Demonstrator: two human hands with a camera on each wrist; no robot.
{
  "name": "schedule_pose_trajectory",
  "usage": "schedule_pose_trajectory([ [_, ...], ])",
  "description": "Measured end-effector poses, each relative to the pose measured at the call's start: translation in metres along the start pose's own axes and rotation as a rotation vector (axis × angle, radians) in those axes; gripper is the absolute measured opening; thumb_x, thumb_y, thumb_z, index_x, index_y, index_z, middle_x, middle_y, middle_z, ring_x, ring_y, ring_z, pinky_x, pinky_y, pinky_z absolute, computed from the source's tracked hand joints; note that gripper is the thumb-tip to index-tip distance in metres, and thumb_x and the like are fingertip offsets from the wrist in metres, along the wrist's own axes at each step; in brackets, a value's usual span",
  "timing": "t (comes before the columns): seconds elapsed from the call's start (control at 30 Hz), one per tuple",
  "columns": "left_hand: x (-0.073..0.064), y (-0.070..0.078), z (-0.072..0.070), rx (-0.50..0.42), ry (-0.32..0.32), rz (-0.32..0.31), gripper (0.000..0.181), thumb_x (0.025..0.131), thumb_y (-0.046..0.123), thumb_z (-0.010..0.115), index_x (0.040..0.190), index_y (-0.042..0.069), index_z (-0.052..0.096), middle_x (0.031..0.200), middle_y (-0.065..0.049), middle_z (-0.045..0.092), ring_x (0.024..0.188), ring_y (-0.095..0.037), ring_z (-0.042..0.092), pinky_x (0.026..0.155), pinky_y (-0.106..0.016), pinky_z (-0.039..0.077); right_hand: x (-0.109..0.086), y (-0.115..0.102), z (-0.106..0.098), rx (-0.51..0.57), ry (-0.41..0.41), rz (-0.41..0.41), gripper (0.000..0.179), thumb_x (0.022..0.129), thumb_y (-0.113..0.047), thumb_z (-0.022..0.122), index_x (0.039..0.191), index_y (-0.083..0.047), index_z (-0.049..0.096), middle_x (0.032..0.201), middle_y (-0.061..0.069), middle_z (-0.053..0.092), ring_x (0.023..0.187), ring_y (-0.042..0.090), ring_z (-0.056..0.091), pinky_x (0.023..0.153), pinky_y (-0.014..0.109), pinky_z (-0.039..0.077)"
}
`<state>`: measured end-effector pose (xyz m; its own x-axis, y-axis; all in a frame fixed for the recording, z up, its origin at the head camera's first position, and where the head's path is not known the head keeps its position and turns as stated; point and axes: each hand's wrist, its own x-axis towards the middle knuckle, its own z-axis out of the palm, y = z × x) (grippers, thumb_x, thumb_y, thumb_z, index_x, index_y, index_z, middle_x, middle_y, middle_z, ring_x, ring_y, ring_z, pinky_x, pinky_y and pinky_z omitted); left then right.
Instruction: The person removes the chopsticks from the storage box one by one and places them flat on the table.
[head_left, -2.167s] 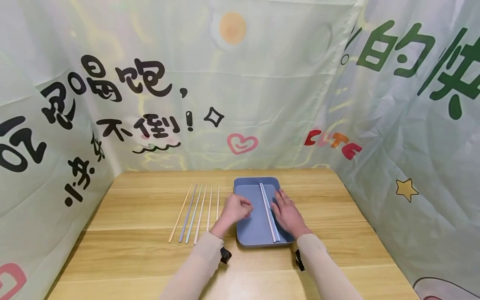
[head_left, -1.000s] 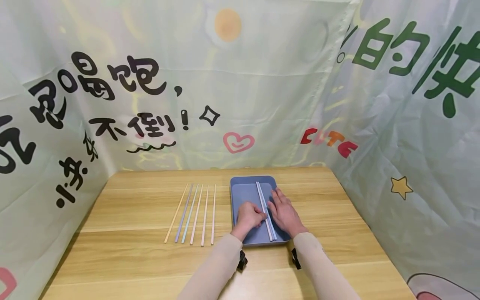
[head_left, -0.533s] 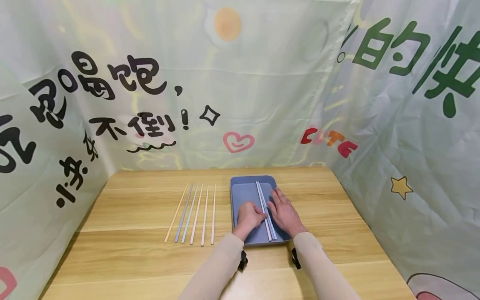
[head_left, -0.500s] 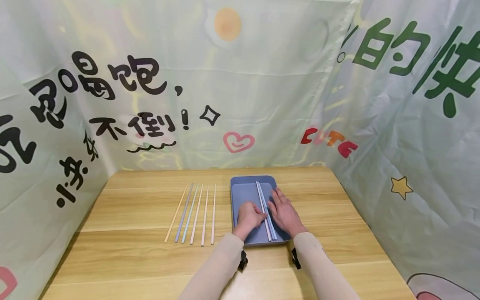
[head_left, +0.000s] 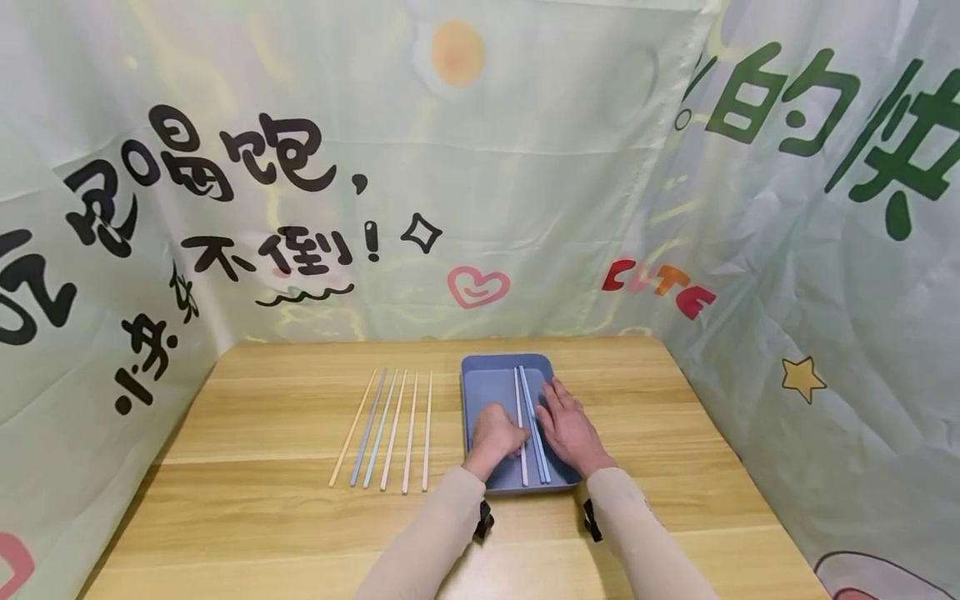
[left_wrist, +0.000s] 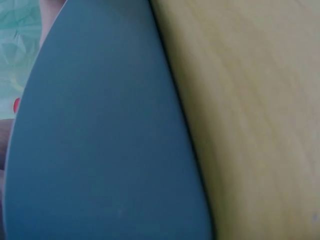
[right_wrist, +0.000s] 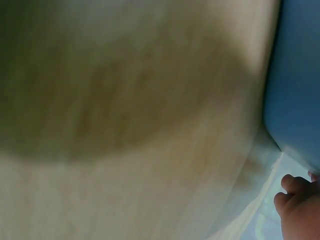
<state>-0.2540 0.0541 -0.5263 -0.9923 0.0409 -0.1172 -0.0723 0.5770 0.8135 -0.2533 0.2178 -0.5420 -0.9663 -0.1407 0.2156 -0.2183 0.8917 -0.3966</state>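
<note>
In the head view a blue tray (head_left: 489, 385) holds a few chopsticks lying lengthwise. My left hand (head_left: 497, 433) reaches over its left side and pinches a pale pink chopstick (head_left: 518, 392) near the middle; the fingertips cover that part of it. Just to the right lie bluish chopsticks (head_left: 538, 454), close together and slanting alike. My right hand (head_left: 573, 429) rests over the tray's right side, fingers straight and pointing away, tips near the rim. The wrist views mostly show the tray's outer wall (left_wrist: 105, 130), with right-hand fingers (right_wrist: 295, 192) at one corner.
Left of the tray, several chopsticks (head_left: 386, 433) in yellow, purple, light blue and pink lie spaced out in a row on the wooden table (head_left: 262, 500). Printed cloth (head_left: 375, 183) hangs along the table's back and sides.
My left hand has come right from the tray's left edge onto the chopsticks. Since half a second ago the pink chopstick has shifted left, apart from the bluish ones. My right hand has stayed put.
</note>
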Motion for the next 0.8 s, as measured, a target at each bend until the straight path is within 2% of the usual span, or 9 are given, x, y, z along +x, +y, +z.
schedule_pose_trajectory([
  [0.13, -0.001, 0.002, -0.009, -0.02, -0.061, -0.029, 0.031, 0.085, 0.01, 0.082, 0.057, 0.011, 0.068, 0.045, 0.002, 0.061, 0.037, -0.009, 0.058, 0.041, -0.023, 0.05, -0.001, 0.001, 0.0, 0.005, 0.006, -0.002, 0.057, 0.112, -0.03, 0.051, 0.158, 0.003, 0.042, 0.167, 0.027, 0.034, 0.149, 0.051, 0.041, 0.122, 0.063, 0.038],
  [0.23, -0.002, 0.003, -0.015, -0.133, -0.098, -0.058, 0.023, 0.085, 0.005, 0.08, 0.064, 0.004, 0.071, 0.051, -0.003, 0.065, 0.041, -0.01, 0.061, 0.045, -0.027, 0.058, -0.001, 0.001, 0.001, -0.004, 0.007, -0.008, 0.057, 0.112, -0.03, 0.051, 0.157, 0.004, 0.043, 0.167, 0.028, 0.035, 0.149, 0.051, 0.041, 0.122, 0.063, 0.037],
  [0.37, -0.002, 0.004, -0.021, -0.284, -0.136, -0.089, 0.011, 0.086, 0.001, 0.078, 0.079, -0.002, 0.071, 0.058, -0.008, 0.068, 0.046, -0.011, 0.062, 0.049, -0.026, 0.061, 0.0, 0.001, 0.001, -0.006, -0.005, 0.001, 0.058, 0.113, -0.032, 0.049, 0.158, 0.003, 0.041, 0.168, 0.027, 0.033, 0.151, 0.05, 0.039, 0.124, 0.063, 0.035],
  [0.5, -0.002, 0.004, -0.024, -0.362, -0.173, -0.104, 0.008, 0.087, 0.0, 0.077, 0.09, -0.005, 0.072, 0.063, -0.01, 0.07, 0.048, -0.011, 0.063, 0.052, -0.026, 0.062, 0.0, 0.001, 0.002, -0.005, -0.016, 0.012, 0.059, 0.113, -0.033, 0.048, 0.159, 0.002, 0.04, 0.169, 0.027, 0.031, 0.152, 0.049, 0.037, 0.125, 0.063, 0.034],
  [0.67, -0.001, -0.001, -0.029, -0.423, -0.219, -0.065, 0.009, 0.088, -0.002, 0.075, 0.095, -0.009, 0.075, 0.075, -0.019, 0.076, 0.053, -0.012, 0.066, 0.056, -0.027, 0.063, 0.0, 0.0, 0.002, -0.001, -0.014, 0.014, 0.058, 0.112, -0.031, 0.05, 0.159, 0.003, 0.04, 0.169, 0.027, 0.031, 0.152, 0.05, 0.038, 0.124, 0.063, 0.035],
  [0.8, 0.003, -0.006, -0.039, -0.471, -0.262, -0.046, 0.011, 0.09, -0.002, 0.074, 0.099, -0.008, 0.076, 0.085, -0.02, 0.078, 0.06, -0.013, 0.07, 0.061, -0.028, 0.065, 0.0, 0.0, 0.002, -0.008, -0.02, 0.016, 0.058, 0.112, -0.031, 0.049, 0.159, 0.002, 0.04, 0.169, 0.027, 0.031, 0.151, 0.05, 0.038, 0.124, 0.063, 0.034],
])
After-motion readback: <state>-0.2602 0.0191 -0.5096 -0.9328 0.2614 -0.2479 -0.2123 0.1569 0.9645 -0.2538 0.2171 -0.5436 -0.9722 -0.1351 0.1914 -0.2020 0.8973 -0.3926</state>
